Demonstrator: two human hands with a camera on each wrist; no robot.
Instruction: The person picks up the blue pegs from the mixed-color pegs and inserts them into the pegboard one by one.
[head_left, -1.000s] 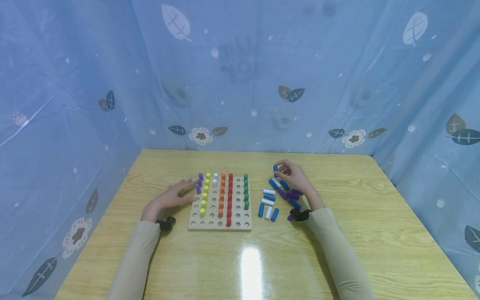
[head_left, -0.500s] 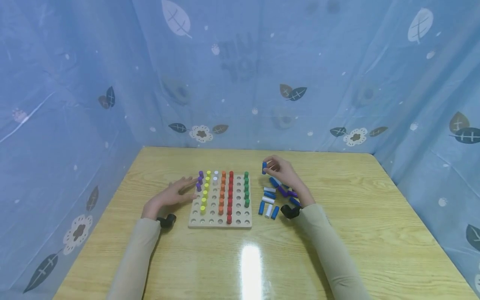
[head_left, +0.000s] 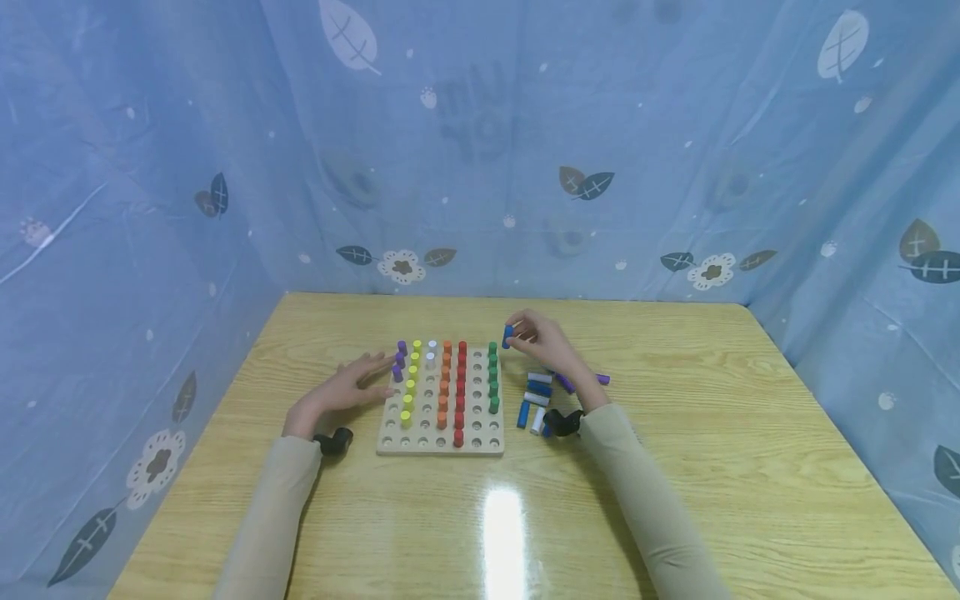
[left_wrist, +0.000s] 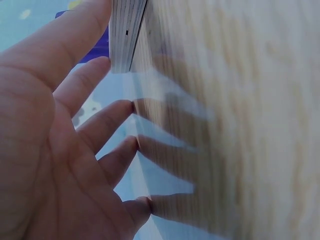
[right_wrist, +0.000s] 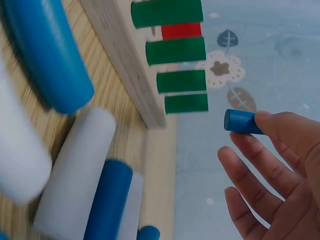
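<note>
My right hand (head_left: 543,340) pinches a blue peg (head_left: 507,337) between thumb and fingertips, in the air just off the back right corner of a wooden pegboard (head_left: 439,447). In the right wrist view the blue peg (right_wrist: 243,121) points toward a row of green pegs (right_wrist: 181,81). At the board's left side lies my left hand (head_left: 343,392), fingers spread. Its fingertips touch the table and the thumb reaches the board's edge, as the left wrist view shows. Columns of purple (head_left: 398,373), yellow (head_left: 408,402), white (head_left: 431,361), orange (head_left: 442,404) and red pegs (head_left: 459,421) stand in the board.
Right of the board, loose white pegs (head_left: 536,399), blue pegs (head_left: 522,414) and purple pegs (head_left: 603,379) lie on the table (head_left: 375,525), partly under the right wrist. Behind the table hangs a blue patterned curtain (head_left: 480,167).
My right hand has carried the blue peg leftward from above the loose pegs to near the board's back right corner. The left hand has stayed in place.
</note>
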